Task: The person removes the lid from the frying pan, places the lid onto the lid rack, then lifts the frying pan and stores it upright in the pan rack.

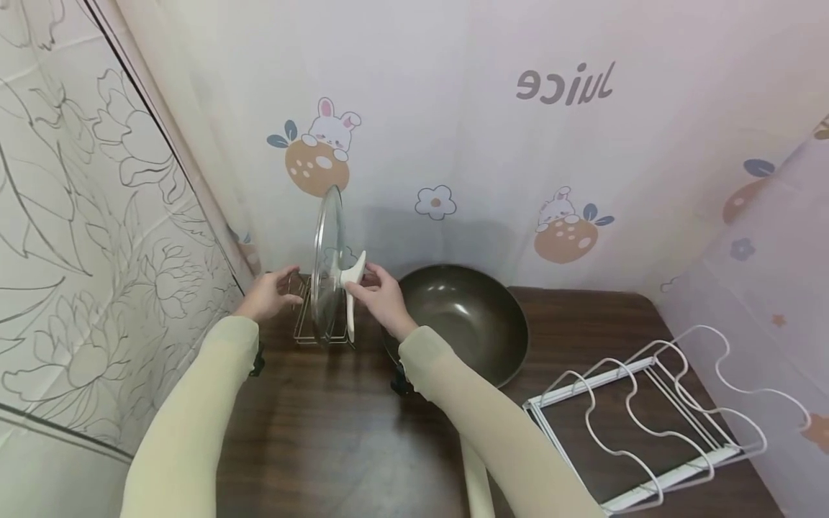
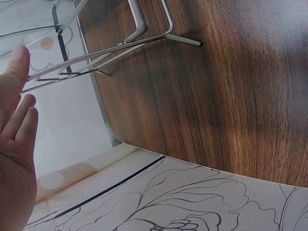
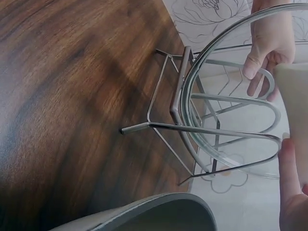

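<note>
A glass pot lid [image 1: 329, 288] with a metal rim stands upright in a small wire lid rack [image 3: 207, 129] on the brown tabletop. My right hand [image 1: 386, 298] pinches the lid's cream handle [image 1: 352, 272] between thumb and fingers. To the left of the lid, my left hand [image 1: 268, 293] holds the rack's end loop, thumb on one side and fingers on the other. The right wrist view shows the lid's lower edge between the rack's wire loops, with the left hand [image 3: 273, 50] behind them. In the left wrist view, the left hand [image 2: 17, 130] is cut off at the frame edge.
A dark wok [image 1: 479, 316] sits right of the lid, its cream handle [image 1: 476, 475] pointing toward me under my right forearm. A white wire rack [image 1: 622, 381] with wavy dividers lies at the right. Printed curtains stand behind the table [image 1: 311, 446] and along both sides.
</note>
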Tool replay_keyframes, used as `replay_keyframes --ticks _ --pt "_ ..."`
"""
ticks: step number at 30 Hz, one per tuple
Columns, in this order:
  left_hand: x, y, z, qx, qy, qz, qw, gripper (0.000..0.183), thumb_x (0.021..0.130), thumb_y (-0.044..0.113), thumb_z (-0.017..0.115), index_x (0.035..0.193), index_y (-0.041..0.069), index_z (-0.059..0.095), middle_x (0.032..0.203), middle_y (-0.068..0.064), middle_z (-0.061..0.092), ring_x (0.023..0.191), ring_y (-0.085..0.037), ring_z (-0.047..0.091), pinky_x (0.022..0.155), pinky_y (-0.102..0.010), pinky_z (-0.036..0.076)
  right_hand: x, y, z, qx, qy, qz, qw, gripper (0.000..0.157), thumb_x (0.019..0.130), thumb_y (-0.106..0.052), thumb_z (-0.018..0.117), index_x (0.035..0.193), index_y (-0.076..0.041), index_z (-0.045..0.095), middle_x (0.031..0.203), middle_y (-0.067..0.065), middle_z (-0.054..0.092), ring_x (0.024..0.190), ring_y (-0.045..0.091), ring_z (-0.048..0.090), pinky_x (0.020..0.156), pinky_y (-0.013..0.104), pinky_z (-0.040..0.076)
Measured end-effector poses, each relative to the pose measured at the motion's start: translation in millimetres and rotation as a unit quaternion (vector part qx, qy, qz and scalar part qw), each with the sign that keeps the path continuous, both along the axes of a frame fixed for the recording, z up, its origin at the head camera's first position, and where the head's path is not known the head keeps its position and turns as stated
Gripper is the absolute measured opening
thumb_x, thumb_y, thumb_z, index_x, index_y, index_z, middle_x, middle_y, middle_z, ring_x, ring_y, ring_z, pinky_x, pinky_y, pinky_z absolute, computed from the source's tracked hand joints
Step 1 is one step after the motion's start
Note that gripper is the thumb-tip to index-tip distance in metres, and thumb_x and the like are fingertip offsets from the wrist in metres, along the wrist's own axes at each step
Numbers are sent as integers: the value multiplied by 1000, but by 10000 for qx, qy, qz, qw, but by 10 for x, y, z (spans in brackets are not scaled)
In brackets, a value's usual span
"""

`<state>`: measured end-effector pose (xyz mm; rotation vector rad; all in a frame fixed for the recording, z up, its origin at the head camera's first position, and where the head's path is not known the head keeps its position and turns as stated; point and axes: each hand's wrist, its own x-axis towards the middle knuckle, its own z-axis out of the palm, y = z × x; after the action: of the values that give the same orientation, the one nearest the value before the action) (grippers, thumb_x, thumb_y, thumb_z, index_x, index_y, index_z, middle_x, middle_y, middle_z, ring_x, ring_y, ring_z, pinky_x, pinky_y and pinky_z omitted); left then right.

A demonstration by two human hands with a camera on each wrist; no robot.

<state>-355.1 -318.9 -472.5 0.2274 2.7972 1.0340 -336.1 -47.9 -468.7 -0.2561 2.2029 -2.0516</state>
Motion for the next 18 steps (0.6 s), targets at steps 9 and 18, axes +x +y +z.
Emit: replay_keyframes --ticks 9,18 --pt "-17 -49 65 -522 305 -96 9981 77 94 13 74 159 1 33 154 -35 43 140 -53 46 117 -65 40 64 -69 33 -33 -78 54 9999 73 92 -22 79 155 -8 44 136 19 63 115 31 69 93 36 64" --pt "30 -64 88 -629 331 13 9975 85 92 16 78 160 3 30 160 -31 36 146 -53 38 122 -66 32 77 -40 73 -172 -238 260 9992 77 93 -18 78 157 -4 37 141 22 59 119 34 68 99 45 61"
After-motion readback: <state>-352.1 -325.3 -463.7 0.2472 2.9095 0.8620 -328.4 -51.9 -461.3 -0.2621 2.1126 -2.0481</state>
